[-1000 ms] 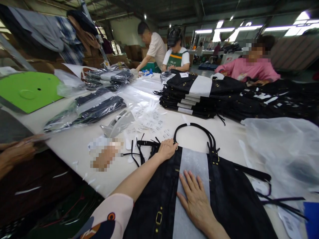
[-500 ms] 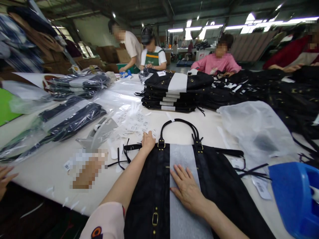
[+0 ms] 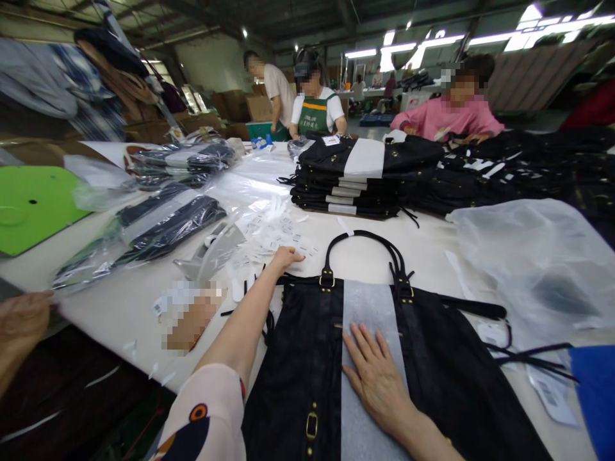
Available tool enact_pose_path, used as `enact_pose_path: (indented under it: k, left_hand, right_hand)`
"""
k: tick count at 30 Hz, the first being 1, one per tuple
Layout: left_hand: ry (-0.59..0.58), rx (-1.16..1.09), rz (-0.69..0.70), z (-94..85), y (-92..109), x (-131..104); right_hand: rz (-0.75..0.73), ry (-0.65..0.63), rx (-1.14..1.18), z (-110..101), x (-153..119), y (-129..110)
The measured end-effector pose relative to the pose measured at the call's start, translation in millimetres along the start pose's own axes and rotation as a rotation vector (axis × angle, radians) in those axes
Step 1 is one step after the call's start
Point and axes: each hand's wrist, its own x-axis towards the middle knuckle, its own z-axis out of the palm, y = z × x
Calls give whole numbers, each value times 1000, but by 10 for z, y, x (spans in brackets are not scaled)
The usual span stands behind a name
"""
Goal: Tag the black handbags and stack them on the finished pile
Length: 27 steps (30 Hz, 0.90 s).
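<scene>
A black bag (image 3: 298, 358) lies on the table before me, its looped handles (image 3: 365, 234) toward the far side. Down its middle runs a pale grey paper strip (image 3: 353, 298). My right hand (image 3: 379, 378) rests flat on that strip, fingers spread. Past the bag's upper left corner, my left hand (image 3: 287, 256) is at the edge of a heap of white printed tags (image 3: 273, 227). Its fingers look curled, with the thumb pointing right; whatever they pinch is hidden. Black ties hang beside the bag's left edge, partly behind my forearm.
A stack of black bags (image 3: 346, 186) stands beyond the handles. Plastic-wrapped bags (image 3: 163, 221) and a grey tape dispenser (image 3: 211, 250) lie left. Clear plastic (image 3: 538, 256) and a blue object (image 3: 596, 397) are right. Another person's hand (image 3: 24, 320) is at left; co-workers stand across the table.
My left hand has moved from the bag's left strap, up and away toward the tags. My right hand stays on the paper strip. The view has swung left.
</scene>
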Motion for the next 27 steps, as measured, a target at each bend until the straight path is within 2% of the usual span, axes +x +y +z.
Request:
enact_pose_path:
  k: [6, 9, 12, 14, 17, 19, 21, 24, 27]
  left_hand:
    - [10, -400, 31, -233, 135, -66]
    - [-2, -561, 54, -318, 298, -143]
    - [-20, -678, 93, -369, 510, -294]
    - [-59, -751, 115, -370, 663, -449]
    - [-185, -914, 112, -305, 877, -761]
    - [-285, -996, 67, -224, 990, -994]
    - [-369, -1022, 0, -129, 1071, -1214]
    - [-458, -1070, -73, 12, 1124, -1459]
    - [-512, -1093, -96, 153, 1074, -1582]
  right_hand:
    - [15, -2, 35, 41, -13, 1]
    - [31, -38, 99, 16, 3, 26]
    - [61, -39, 210, -113, 114, 54]
    - [123, 59, 318, -268, 266, 61]
    - [152, 383, 443, -561, 570, 59]
    - [67, 621, 395, -747, 764, 57]
    - [-79, 763, 254, -892, 909, 53]
    - [-295, 795, 78, -1006, 1014, 35]
    - [-414, 734, 76, -1021, 1003, -14]
